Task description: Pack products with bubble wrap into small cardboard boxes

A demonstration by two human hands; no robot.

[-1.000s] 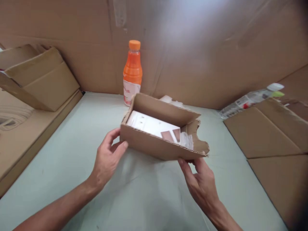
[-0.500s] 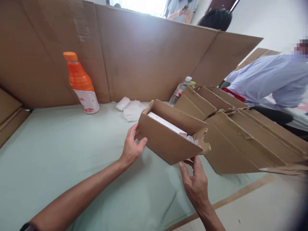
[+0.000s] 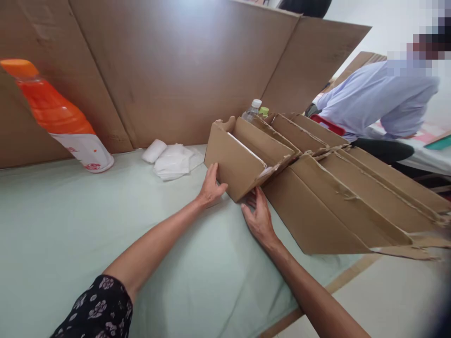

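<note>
A small open-topped cardboard box point(image 3: 234, 164) stands slightly tilted against the row of other cardboard boxes. A flat white item point(image 3: 246, 149) shows inside it, along with something pale at its near end that I cannot make out. My left hand point(image 3: 211, 188) grips the box's lower left side, thumb apart from the fingers. At the lower right corner my right hand point(image 3: 259, 216) holds the box from beneath, its fingertips partly hidden.
Larger cardboard boxes point(image 3: 327, 206) line the right. Behind stand a cardboard wall point(image 3: 183, 70), an orange-capped bottle point(image 3: 70, 117) and a clear bottle point(image 3: 251, 111). White tissues point(image 3: 172, 162) lie on the green cloth point(image 3: 169, 267). A person in a light shirt point(image 3: 377, 94) sits at right.
Both hands have moved the small box away from me, up against the other boxes, where it now partly hides the clear bottle. The view has turned and come nearer the wall.
</note>
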